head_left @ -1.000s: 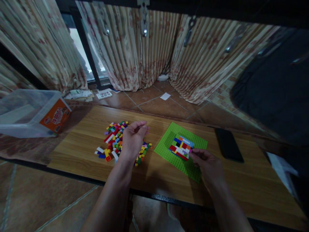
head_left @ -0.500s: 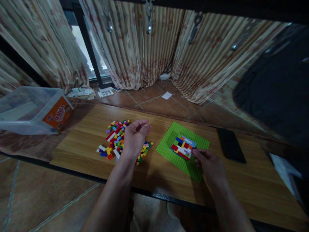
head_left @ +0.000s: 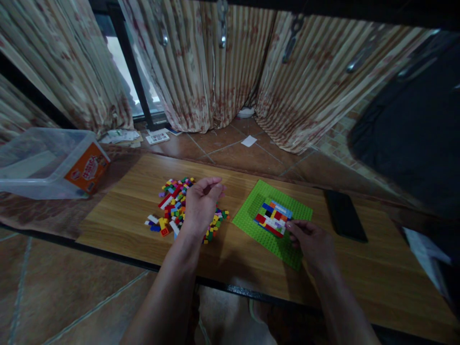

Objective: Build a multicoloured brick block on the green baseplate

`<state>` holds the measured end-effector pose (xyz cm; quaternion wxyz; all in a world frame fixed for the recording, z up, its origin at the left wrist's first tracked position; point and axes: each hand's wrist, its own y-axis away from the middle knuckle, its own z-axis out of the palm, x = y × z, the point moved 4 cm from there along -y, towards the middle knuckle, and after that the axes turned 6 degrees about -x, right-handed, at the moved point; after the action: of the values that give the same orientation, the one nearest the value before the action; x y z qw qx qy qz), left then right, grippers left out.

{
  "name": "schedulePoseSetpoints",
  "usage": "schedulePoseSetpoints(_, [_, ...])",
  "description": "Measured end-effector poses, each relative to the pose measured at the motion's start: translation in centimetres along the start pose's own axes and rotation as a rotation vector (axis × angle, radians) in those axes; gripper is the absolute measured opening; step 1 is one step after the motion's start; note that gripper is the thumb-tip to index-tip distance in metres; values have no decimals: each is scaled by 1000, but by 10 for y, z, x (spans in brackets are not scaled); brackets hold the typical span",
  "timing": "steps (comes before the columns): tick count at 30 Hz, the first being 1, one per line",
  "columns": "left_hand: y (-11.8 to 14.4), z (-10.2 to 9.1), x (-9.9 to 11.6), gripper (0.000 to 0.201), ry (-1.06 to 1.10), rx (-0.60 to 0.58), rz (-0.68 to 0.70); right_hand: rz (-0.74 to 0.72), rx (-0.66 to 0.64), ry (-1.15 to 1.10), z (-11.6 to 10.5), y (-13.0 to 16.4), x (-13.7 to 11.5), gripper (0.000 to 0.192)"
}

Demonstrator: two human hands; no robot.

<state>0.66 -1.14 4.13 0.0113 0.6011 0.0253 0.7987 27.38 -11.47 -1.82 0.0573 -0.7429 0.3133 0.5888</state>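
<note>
Above a pile of loose toy building bricks (head_left: 173, 194) in many colours is my left hand (head_left: 203, 203), its fingers curled together. What lies between its fingertips, if anything, cannot be made out. A green studded baseplate (head_left: 247, 211) lies on the table to the right of the pile. On it sits a flat, multicoloured brick build (head_left: 269, 220) in red, white, blue, yellow and orange. My right hand (head_left: 312, 239) is at the build's right edge, thumb and forefinger pinched. The fingers hide whatever is in that pinch.
The wooden table (head_left: 125, 206) has a dark front edge. A black phone (head_left: 345, 215) lies right of the baseplate. At the left stands a clear plastic bin (head_left: 46, 187) with an orange label. Papers (head_left: 122, 136) lie beyond the table, before striped curtains (head_left: 190, 72).
Both hands hold nearly the same positions. The whole view has shifted very slightly; the bricks and the build look the same.
</note>
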Motion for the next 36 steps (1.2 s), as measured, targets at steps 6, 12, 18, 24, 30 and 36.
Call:
schedulePoseSetpoints(6, [1, 2, 0, 23, -2, -4, -4, -15, -3, -2, 0, 0, 0, 39])
schedulePoseSetpoints(12, [1, 2, -1, 24, -7, -12, -9, -16, -30, -7, -1, -3, 5, 41])
schedulePoseSetpoints(18, [1, 2, -2, 25, 5, -14, -9, -27, -33, -31, -2, -6, 5, 47])
schedulePoseSetpoints(24, [1, 1, -2, 27, 3, -3, -9, -20, 6, 158, 1, -4, 1, 45])
schedulePoseSetpoints(30, [0, -1, -1, 23, 6, -6, -3, -36, 5, 239, 1, -5, 2, 43])
schedulePoseSetpoints(36, [1, 0, -1, 18, 5, -9, -2, -38, 22, 285, 1, -5, 4, 43])
